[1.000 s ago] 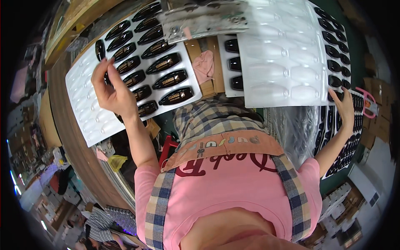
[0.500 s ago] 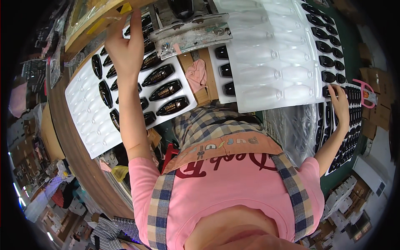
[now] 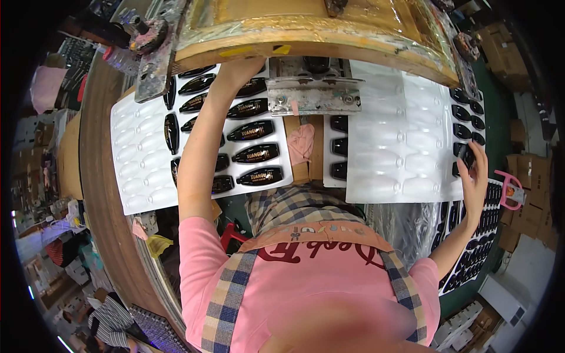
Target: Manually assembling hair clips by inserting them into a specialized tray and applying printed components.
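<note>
My left hand [image 3: 246, 69] reaches under the front bar of a wooden screen-printing frame [image 3: 318, 48], which hides its fingers. Beneath the frame is a paint-stained metal jig [image 3: 315, 94] with a black glossy piece [image 3: 316, 65] seated at its back. Below my left forearm lies a white moulded tray [image 3: 141, 153] of black bottle-shaped pieces with gold print, such as one printed piece [image 3: 257, 153]. At the right, my right hand [image 3: 475, 176] has thumb and fingers around a black bottle-shaped piece [image 3: 465, 155] at the edge of another white tray [image 3: 406, 141].
A pink cloth [image 3: 301, 144] lies on the wood below the jig. Sheets of small black pieces [image 3: 471, 247] and clear plastic wrap [image 3: 400, 229] are at lower right. A pink-handled item [image 3: 511, 191] and cardboard boxes [image 3: 532, 188] stand farther right. Another person [image 3: 109, 323] is at lower left.
The view has shifted, showing more of the frame. My left hand has gone from the frame's front edge to behind its bar. My right hand has closed around a black piece.
</note>
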`<state>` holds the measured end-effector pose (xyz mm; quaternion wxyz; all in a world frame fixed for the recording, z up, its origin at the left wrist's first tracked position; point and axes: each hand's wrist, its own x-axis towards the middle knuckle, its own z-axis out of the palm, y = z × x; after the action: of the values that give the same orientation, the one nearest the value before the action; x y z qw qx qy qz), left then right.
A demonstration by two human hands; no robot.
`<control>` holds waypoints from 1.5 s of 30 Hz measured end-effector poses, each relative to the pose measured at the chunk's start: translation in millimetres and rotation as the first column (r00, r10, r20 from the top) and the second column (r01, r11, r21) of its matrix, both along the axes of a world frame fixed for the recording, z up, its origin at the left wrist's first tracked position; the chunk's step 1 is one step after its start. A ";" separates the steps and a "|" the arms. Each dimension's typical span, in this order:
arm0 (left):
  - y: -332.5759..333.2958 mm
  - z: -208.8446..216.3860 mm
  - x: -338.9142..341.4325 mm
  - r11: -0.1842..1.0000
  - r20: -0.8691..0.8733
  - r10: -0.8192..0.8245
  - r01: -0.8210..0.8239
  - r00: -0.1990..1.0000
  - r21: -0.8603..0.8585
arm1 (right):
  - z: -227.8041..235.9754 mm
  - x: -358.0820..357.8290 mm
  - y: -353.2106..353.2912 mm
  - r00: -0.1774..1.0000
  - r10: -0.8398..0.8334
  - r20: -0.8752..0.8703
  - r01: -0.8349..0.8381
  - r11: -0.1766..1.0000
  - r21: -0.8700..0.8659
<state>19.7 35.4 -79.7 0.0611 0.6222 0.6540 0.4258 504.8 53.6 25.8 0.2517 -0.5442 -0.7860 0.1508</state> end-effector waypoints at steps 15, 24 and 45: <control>15.9 78.9 -11.4 0.949 0.805 -0.310 0.218 0.505 0.229 | -11.9 -209.5 58.0 0.783 0.550 -0.290 -0.582 0.813 -0.028; -69.3 75.5 -127.8 0.984 0.814 -0.058 -0.107 0.578 0.145 | -7.3 -251.4 35.6 0.736 0.675 -0.044 -0.676 0.736 -0.010; -163.1 -75.3 -290.6 0.585 0.042 0.811 -0.807 0.584 -0.080 | -10.6 24.3 24.3 0.578 -0.292 0.762 0.452 0.892 -0.001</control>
<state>-270.9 -127.7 -155.0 -0.0986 0.2389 0.8735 0.4125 529.1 77.9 15.2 -0.1199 -0.7321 -0.6674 -0.0651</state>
